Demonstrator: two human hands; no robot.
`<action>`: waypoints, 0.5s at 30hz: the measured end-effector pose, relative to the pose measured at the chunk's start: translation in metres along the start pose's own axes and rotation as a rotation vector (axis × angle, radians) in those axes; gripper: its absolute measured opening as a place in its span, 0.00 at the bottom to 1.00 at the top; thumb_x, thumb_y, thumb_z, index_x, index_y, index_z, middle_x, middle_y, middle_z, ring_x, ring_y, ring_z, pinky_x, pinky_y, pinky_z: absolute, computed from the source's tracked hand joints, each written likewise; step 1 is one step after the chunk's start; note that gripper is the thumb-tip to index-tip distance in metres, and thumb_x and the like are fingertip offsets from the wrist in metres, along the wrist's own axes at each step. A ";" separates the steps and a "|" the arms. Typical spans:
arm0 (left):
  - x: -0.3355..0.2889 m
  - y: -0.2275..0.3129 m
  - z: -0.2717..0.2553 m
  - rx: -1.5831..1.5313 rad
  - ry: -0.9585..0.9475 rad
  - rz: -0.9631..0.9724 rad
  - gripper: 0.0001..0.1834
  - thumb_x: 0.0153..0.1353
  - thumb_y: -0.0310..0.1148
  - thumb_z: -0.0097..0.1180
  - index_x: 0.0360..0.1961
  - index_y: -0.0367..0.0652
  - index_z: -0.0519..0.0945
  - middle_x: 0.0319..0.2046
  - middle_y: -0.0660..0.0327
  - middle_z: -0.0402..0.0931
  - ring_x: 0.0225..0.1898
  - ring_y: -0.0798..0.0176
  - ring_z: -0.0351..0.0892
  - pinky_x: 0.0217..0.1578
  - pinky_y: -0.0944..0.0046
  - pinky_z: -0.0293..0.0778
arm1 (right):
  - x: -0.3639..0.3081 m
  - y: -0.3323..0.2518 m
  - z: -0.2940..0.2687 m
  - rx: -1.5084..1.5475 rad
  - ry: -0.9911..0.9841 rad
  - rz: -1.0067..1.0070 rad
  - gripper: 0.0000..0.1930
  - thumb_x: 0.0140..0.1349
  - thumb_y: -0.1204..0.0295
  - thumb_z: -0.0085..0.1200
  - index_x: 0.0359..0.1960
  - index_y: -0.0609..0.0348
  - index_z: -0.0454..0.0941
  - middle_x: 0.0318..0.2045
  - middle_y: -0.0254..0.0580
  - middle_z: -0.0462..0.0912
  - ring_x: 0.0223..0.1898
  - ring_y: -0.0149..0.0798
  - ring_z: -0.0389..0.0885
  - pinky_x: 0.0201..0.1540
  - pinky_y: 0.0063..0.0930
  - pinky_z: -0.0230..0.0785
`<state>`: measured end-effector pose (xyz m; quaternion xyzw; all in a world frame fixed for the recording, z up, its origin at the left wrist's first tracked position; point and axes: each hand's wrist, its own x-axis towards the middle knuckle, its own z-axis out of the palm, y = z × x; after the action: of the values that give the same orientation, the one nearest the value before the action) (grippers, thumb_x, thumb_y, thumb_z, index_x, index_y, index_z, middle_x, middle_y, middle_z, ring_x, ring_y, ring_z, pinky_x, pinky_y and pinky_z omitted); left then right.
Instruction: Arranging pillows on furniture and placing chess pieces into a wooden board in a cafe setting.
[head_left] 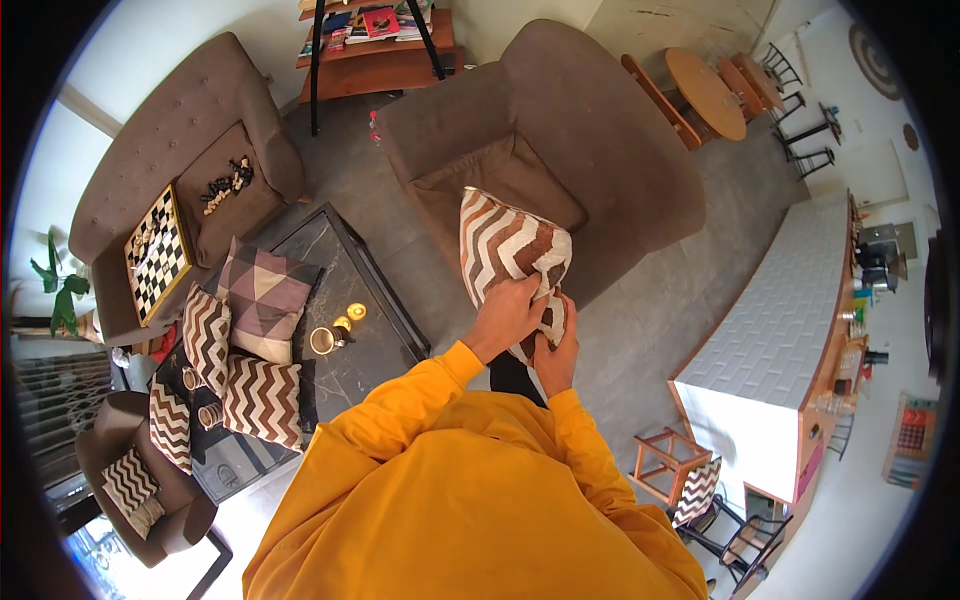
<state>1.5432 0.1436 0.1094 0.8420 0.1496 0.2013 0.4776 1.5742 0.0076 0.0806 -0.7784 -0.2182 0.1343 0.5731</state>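
Observation:
A cushion (503,238) with a brown, white and tan zigzag pattern is held up in front of me, before a wide brown armchair (610,140). The fingers of my left hand (508,316) are closed on its near edge. Just right of it and a little lower, my right hand (556,356) pinches the same edge. The cloth is bunched between the two hands. My fingertips are partly hidden, so I cannot tell whether a zip or seam is there.
On the left, a black marble-patterned table (345,368) bears several cushions, cups and small yellow items. Beyond it, a brown sofa (165,120) holds a chessboard (158,254) and loose chess pieces (228,184). A white-tiled counter (765,310) and wooden stool (668,462) stand right.

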 end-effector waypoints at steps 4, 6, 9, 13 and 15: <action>0.060 -0.009 0.033 0.012 0.062 -0.075 0.12 0.56 0.32 0.54 0.26 0.32 0.71 0.19 0.44 0.73 0.23 0.41 0.74 0.25 0.54 0.69 | 0.072 0.032 -0.021 -0.025 -0.010 -0.020 0.32 0.51 0.86 0.44 0.61 0.54 0.59 0.51 0.53 0.74 0.51 0.49 0.75 0.51 0.34 0.69; 0.088 -0.015 0.046 -0.043 0.034 -0.127 0.08 0.58 0.29 0.52 0.30 0.34 0.70 0.20 0.50 0.75 0.22 0.49 0.77 0.26 0.60 0.71 | 0.111 0.047 -0.030 -0.049 -0.034 0.013 0.32 0.51 0.85 0.46 0.61 0.54 0.59 0.49 0.55 0.75 0.50 0.52 0.76 0.51 0.36 0.69; 0.122 -0.027 0.065 -0.280 -0.020 -0.138 0.05 0.59 0.26 0.50 0.35 0.36 0.71 0.25 0.54 0.76 0.26 0.57 0.78 0.29 0.63 0.72 | 0.179 0.069 -0.049 -0.124 -0.062 0.055 0.32 0.51 0.83 0.48 0.61 0.54 0.59 0.46 0.58 0.76 0.49 0.56 0.75 0.50 0.39 0.68; 0.134 -0.044 0.081 -0.289 -0.049 -0.299 0.07 0.60 0.24 0.48 0.41 0.38 0.71 0.30 0.59 0.77 0.31 0.65 0.79 0.32 0.66 0.73 | 0.280 0.102 -0.070 -0.277 -0.053 0.034 0.31 0.51 0.76 0.50 0.60 0.54 0.61 0.45 0.60 0.77 0.48 0.61 0.74 0.51 0.44 0.66; 0.128 -0.051 0.086 -0.279 0.012 -0.376 0.07 0.59 0.23 0.49 0.39 0.38 0.72 0.27 0.57 0.76 0.31 0.61 0.79 0.35 0.65 0.74 | 0.330 0.120 -0.077 -0.333 -0.060 -0.016 0.30 0.51 0.72 0.50 0.60 0.54 0.62 0.45 0.61 0.76 0.47 0.63 0.73 0.51 0.46 0.66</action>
<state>1.6929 0.1619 0.0505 0.7239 0.2775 0.1323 0.6175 1.9187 0.0769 0.0039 -0.8564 -0.2604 0.1151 0.4307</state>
